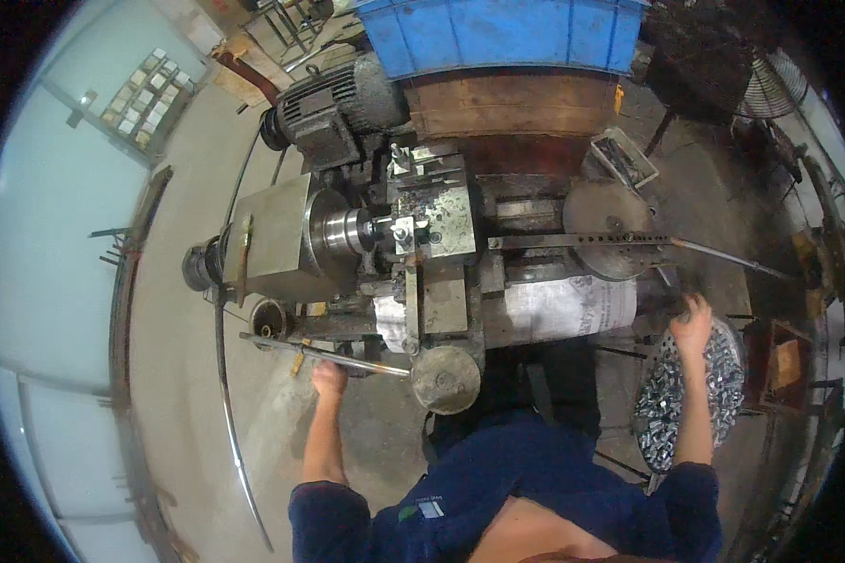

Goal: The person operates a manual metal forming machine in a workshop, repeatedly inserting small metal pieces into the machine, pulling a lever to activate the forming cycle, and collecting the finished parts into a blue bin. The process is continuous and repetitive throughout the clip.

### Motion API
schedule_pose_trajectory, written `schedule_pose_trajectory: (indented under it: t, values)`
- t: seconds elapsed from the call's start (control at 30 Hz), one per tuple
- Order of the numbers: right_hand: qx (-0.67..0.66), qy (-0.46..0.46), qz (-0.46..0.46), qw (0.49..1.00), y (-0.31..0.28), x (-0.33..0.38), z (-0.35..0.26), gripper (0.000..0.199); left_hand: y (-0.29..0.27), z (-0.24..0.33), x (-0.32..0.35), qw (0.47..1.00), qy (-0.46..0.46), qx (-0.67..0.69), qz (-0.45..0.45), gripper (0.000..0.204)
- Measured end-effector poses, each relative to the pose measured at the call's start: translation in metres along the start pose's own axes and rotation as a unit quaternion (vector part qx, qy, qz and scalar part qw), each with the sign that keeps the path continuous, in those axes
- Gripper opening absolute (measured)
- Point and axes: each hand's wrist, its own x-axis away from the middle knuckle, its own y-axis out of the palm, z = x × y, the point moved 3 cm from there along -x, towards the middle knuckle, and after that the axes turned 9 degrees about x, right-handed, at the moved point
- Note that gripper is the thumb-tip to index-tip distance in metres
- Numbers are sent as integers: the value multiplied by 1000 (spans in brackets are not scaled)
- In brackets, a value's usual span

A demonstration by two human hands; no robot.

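My left hand is closed at a long steel lever rod, which runs to a round grey weight at the near side of a lathe-like machine. Its fingertips are partly hidden. To the right, my right hand is over the far edge of a round tray heaped with small shiny metal pieces. Its fingers are bent together, and what they hold, if anything, is too small to make out. The machine's steel chuck faces a tool block in the middle.
A motor stands behind the headstock. A blue crate rests on a wooden box. Printed white sheeting covers the bed. A second lever sticks out right, near a small tray and a fan.
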Motion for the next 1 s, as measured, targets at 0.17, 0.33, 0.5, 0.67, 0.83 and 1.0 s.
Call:
schedule_pose_trajectory:
  t: [0.17, 0.33, 0.5, 0.67, 0.83, 1.0]
  values:
    - [-61, -9, -27, 998, -17, 14, -8, 37, 60, 45, 9, 874, -112, 469, 52, 26]
    - [-116, -67, -10, 991, -57, -37, -36, 38, 6, -10, 5, 996, 40, -64, -39, 43]
    - [-147, -150, 20, 977, -100, -88, -116, 40, 13, -32, 13, 997, 41, 59, -13, 45]
    - [-273, -329, 12, 904, -157, -101, -258, 39, -82, -56, 60, 981, -16, 189, -36, 41]
    - [-299, -526, 5, 796, -180, -77, -414, 33, -210, -94, 127, 935, -8, 161, 317, 31]
    - [-144, -536, -49, 831, -153, -54, -513, 22, -182, -156, 168, 928, -183, 74, 317, 34]
